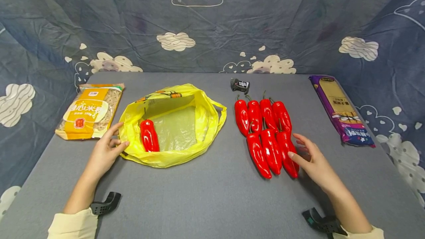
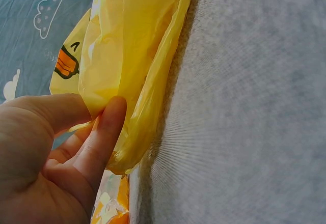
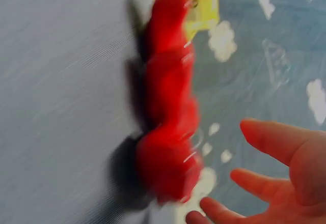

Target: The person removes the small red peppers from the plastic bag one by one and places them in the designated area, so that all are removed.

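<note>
My left hand [image 1: 107, 145] pinches the left rim of a yellow plastic bag [image 1: 207, 135], its thumb and fingers closed on the thin film in the left wrist view. The bag lies with its mouth wide, and one red pepper [image 1: 149, 135] rests inside at the left. Right of it, several shiny red peppers [image 1: 271, 152] with green stems lie in two rows on the table. Beside the rightmost pepper of the front row is my right hand [image 1: 313, 161], fingers spread and holding nothing. In the right wrist view those fingers stand apart from the blurred peppers [image 3: 168, 158].
An orange-and-clear food packet [image 1: 89, 111] lies left of the bag. Behind the peppers sits a small black wrapped item [image 1: 239, 85]. A purple pasta packet [image 1: 343, 113] lies at the table's right. Grey cloth covers the table [image 1: 206, 202]; a cloud-patterned curtain [image 1: 249, 21] hangs behind.
</note>
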`<control>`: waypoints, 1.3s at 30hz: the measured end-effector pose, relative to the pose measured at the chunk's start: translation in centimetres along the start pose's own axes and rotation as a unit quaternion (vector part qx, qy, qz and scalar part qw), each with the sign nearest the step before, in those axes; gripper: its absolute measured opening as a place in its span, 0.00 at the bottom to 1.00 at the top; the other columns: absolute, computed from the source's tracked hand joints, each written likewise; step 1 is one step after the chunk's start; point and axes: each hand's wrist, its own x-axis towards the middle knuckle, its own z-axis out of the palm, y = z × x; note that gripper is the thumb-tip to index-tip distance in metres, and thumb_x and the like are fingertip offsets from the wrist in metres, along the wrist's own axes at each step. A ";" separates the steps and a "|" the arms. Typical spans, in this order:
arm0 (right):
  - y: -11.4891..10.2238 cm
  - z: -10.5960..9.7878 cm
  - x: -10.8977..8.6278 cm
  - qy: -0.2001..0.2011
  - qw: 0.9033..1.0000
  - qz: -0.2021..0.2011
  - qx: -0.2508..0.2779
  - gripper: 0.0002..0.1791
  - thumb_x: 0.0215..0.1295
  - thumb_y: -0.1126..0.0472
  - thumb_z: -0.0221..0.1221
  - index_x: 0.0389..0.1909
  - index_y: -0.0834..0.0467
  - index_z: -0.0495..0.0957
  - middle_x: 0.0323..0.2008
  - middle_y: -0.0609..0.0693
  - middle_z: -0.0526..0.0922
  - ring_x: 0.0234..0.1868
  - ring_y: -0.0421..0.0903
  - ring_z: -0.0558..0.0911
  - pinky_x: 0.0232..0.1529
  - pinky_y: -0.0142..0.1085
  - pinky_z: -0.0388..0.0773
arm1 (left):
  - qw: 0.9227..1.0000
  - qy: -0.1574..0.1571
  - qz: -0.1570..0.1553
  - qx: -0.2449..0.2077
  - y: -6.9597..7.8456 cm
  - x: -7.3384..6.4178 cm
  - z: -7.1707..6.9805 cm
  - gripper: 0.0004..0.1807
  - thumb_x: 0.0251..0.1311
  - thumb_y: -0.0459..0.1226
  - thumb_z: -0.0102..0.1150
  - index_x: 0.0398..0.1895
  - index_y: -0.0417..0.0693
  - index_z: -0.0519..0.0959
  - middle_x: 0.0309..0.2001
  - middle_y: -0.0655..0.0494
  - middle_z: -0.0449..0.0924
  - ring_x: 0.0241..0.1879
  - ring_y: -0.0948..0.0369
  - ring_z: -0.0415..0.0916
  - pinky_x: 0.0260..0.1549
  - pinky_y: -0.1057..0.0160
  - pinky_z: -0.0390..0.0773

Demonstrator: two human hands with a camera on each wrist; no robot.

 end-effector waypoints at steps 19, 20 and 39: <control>-16.7 8.5 6.1 -0.036 0.957 -0.251 0.141 0.32 0.51 0.74 0.61 0.58 0.71 0.59 0.55 0.62 0.65 0.53 0.52 0.66 0.53 0.49 0.62 | 1.000 0.004 0.002 -0.002 0.0 0.1 0.1 0.33 0.53 0.25 0.58 0.63 0.38 0.59 0.48 0.36 0.62 0.28 0.73 0.66 0.18 0.74 0.68; -17.0 9.3 6.5 -0.045 0.953 -0.258 0.151 0.32 0.51 0.75 0.61 0.57 0.71 0.60 0.55 0.63 0.66 0.53 0.53 0.67 0.52 0.49 0.62 | 1.000 0.003 0.002 -0.003 -0.1 0.1 0.1 0.33 0.53 0.25 0.58 0.63 0.38 0.59 0.48 0.36 0.62 0.28 0.73 0.66 0.18 0.75 0.68; -16.2 23.4 12.8 -0.198 0.956 -0.165 0.139 0.34 0.52 0.58 0.65 0.60 0.60 0.64 0.57 0.52 0.68 0.53 0.46 0.71 0.51 0.33 0.66 | 1.000 0.002 0.000 0.010 -0.3 0.0 0.1 0.32 0.55 0.27 0.57 0.64 0.41 0.59 0.48 0.37 0.62 0.29 0.73 0.66 0.20 0.74 0.68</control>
